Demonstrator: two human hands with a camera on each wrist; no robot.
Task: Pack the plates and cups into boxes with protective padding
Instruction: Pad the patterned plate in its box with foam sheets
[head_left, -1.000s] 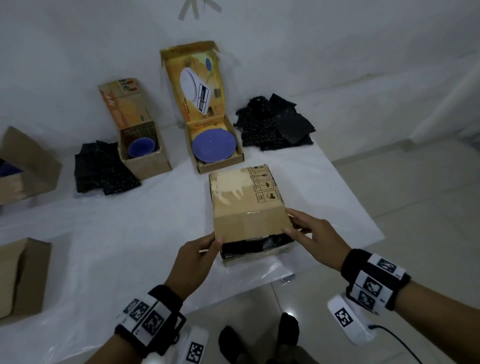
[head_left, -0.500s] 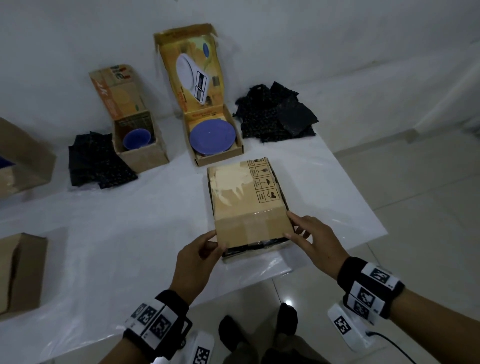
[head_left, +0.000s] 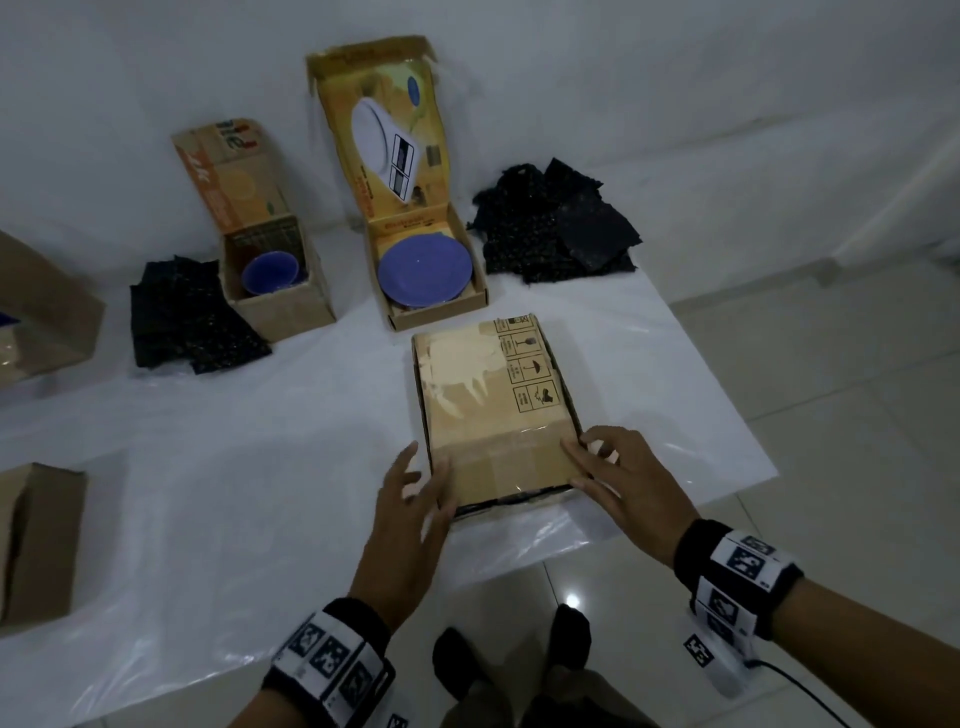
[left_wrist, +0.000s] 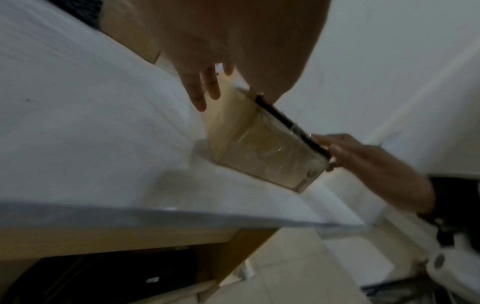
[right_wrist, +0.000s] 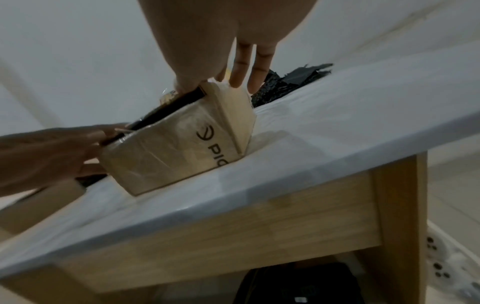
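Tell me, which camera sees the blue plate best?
The head view. There the blue plate lies in the open yellow box, seen whole from above. Neither wrist view shows it: both look along the fingers at the brown box.

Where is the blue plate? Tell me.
In the head view, the blue plate lies in the open yellow box, centre back, between the cup box and the black padding.

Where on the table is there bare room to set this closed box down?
Widest bare patch: the table left of the closed box, between the left padding pile and the near-left box. A narrower strip lies to its right, below the right padding pile. The back is crowded: cup box, plate box.
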